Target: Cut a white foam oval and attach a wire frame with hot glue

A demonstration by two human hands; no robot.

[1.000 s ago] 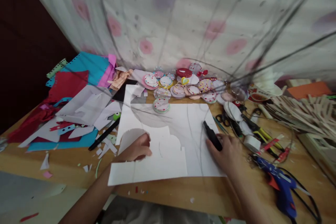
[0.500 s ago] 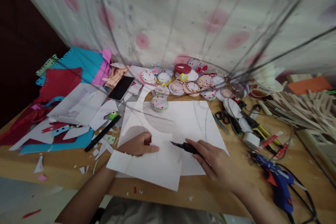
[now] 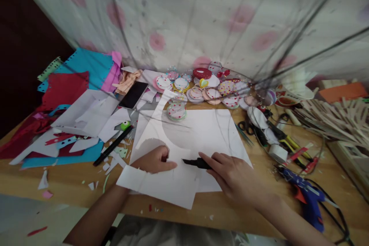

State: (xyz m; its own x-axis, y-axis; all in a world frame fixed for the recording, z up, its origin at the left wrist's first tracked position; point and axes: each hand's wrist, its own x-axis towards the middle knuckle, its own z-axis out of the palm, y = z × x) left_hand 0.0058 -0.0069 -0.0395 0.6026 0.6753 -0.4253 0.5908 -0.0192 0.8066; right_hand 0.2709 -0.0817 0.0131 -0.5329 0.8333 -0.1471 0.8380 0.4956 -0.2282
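My right hand (image 3: 230, 171) is closed around a black utility knife (image 3: 198, 163). Its dark blade points left, low over a cut piece of white paper (image 3: 175, 188). Pressing that piece down is my left hand (image 3: 155, 159), fingers curled and thumb stretched toward the blade tip. A strip of the cut paper lies across my left wrist, and a curved arm of it reaches up and away. Under it lies a larger white sheet (image 3: 213, 127) on the wooden table (image 3: 230, 215).
Round decorated paper discs (image 3: 196, 92) crowd the back. On the left lie coloured sheets (image 3: 66, 92), a phone (image 3: 134, 95), a black pen (image 3: 113, 146) and scraps. To the right are a blue glue gun (image 3: 307, 196), a tape roll (image 3: 278, 153), scissors (image 3: 246, 127) and wooden strips (image 3: 331, 119).
My right hand has moved slightly left with the knife, bringing the blade tip nearer my left thumb. The left hand still presses the paper. The view shifted a little.
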